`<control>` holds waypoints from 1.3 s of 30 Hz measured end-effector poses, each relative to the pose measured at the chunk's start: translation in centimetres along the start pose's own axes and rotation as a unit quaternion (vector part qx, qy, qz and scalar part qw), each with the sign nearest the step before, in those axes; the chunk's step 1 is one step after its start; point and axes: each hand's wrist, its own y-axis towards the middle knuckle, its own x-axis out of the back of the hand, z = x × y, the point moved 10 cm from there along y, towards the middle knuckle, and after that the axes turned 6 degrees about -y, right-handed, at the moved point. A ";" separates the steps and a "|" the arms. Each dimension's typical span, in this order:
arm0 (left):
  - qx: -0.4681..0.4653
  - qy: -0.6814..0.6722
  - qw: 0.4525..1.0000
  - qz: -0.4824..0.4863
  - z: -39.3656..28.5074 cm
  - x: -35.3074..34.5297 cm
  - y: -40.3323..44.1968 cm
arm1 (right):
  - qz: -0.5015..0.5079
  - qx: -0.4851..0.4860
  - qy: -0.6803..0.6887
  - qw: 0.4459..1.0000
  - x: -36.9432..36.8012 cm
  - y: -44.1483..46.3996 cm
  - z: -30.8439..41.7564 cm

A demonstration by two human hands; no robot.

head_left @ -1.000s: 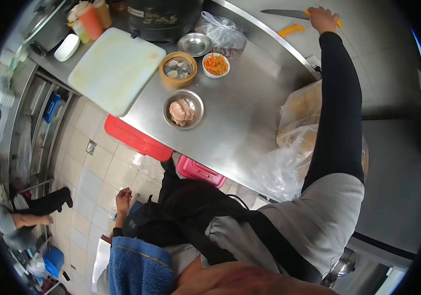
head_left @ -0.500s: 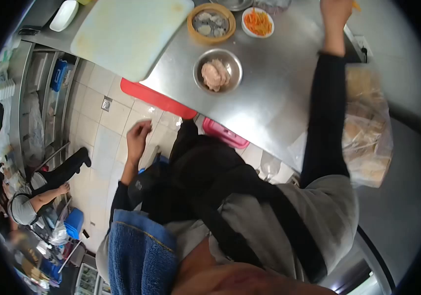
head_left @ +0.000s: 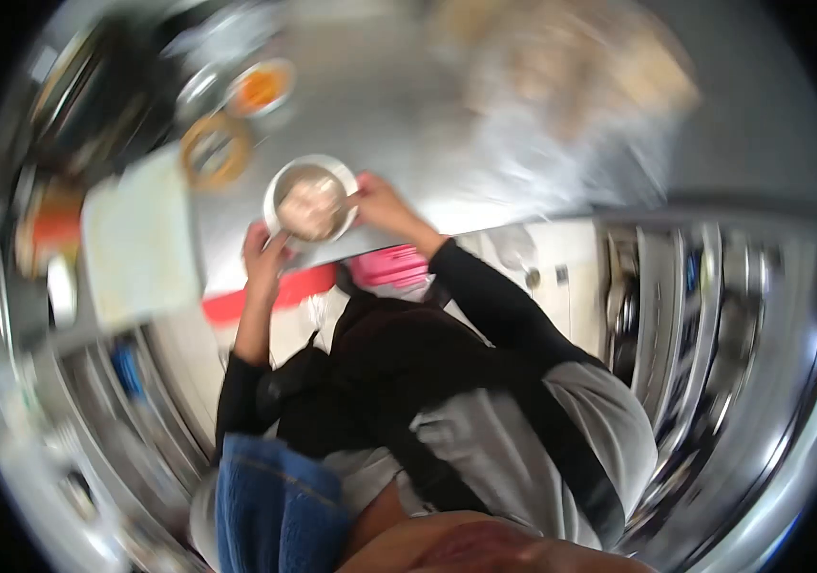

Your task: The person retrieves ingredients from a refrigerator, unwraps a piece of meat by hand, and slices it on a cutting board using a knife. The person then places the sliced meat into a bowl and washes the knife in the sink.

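A round metal bowl with a lump of pale pink meat paste in it is near the front edge of the steel table. My left hand grips its near left rim, with the fingers curled at the side. On the opposite side, my right hand pinches the right rim. Motion blur hides whether the bowl rests on the table or is slightly raised.
A round bamboo steamer and a white bowl of orange shreds stand farther back to the left. The pale cutting board lies at left. Clear plastic bags cover the back right. Below the edge is a pink container.
My view has swung round to the right. My right hand has come back from the far side of the table and my left hand has risen; both now grip the bowl.
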 end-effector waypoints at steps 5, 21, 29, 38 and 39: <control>0.048 -0.013 0.975 0.216 -1.5 -14.1 -6.3 | -0.128 0.065 0.018 0.989 11.9 -16.3 2.4; -0.027 0.161 0.745 0.647 1.5 -69.5 -29.1 | -0.518 0.006 0.106 0.849 48.4 -65.5 -11.1; -0.171 0.013 0.738 0.653 0.8 -89.4 -34.8 | -0.628 -0.008 0.106 0.771 62.7 -80.1 -17.3; -0.300 -0.023 0.673 0.676 1.7 -110.0 -38.5 | -0.661 -0.018 0.141 0.737 80.0 -88.8 -23.3; -0.315 -0.033 0.667 0.675 1.6 -112.2 -38.9 | -0.667 -0.018 0.158 0.727 81.4 -89.4 -24.5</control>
